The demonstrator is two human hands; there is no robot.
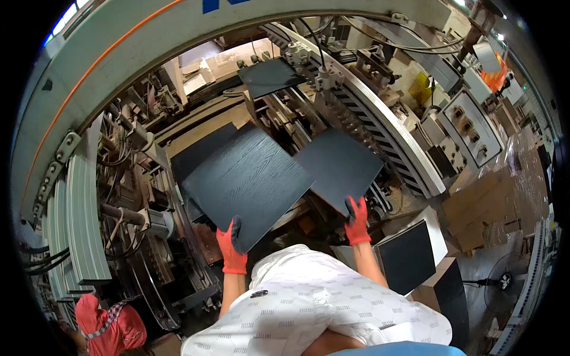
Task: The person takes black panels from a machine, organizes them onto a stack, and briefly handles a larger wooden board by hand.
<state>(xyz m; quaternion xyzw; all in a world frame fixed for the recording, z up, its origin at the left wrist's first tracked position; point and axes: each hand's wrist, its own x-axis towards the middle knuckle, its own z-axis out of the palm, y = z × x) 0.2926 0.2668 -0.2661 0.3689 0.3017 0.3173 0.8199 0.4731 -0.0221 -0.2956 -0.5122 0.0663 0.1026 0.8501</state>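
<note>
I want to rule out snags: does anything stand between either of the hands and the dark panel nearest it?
Nothing visible does. The left hand meets the wood-grained panel at its near edge; the right hand is at the near corner of the other panel. Their undersides are hidden.

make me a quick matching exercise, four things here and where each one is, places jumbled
1. left hand
2. right hand
3. fan
4. beam

A. arching across the picture's upper left
B. at the near corner of the right-hand board
C. lower right of the picture
D. gripping the grained board

Pairs: 1-D, 2-B, 3-C, 4-A
</note>
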